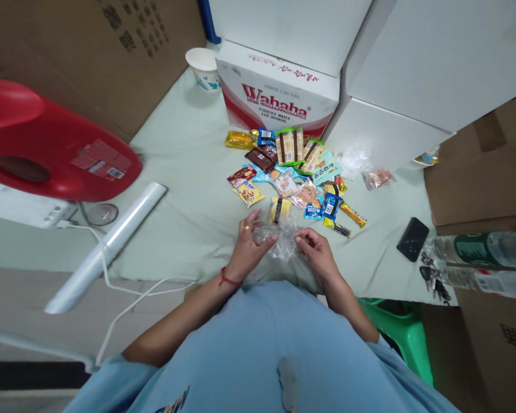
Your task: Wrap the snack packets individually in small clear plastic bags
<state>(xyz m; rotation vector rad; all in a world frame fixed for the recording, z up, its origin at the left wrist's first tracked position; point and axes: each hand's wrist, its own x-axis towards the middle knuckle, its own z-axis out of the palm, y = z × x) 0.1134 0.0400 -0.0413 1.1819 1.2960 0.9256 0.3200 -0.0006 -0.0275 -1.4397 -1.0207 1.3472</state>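
A clear, crinkled plastic bag [285, 242] is between my hands, close to the table's front edge. My right hand [316, 250] pinches the bag's right side between thumb and fingertips. My left hand [250, 244], with a ring and a red wrist cord, is at the bag's left side; its thumb touches the plastic and its fingers are spread apart from it. Just beyond the bag lies a small yellow snack packet [279, 210] with a dark band. Behind it spreads a pile of wrapped snacks, among them a green-edged wafer packet [289, 146] and a brown packet [262, 157].
A white Wahaha carton [279, 92] and a paper cup [204, 69] stand at the back. To the left are a red jug [60, 143] and a plastic film roll [107, 246]. A black phone-like object [413, 238], keys [434, 282] and bottles [481, 249] lie right.
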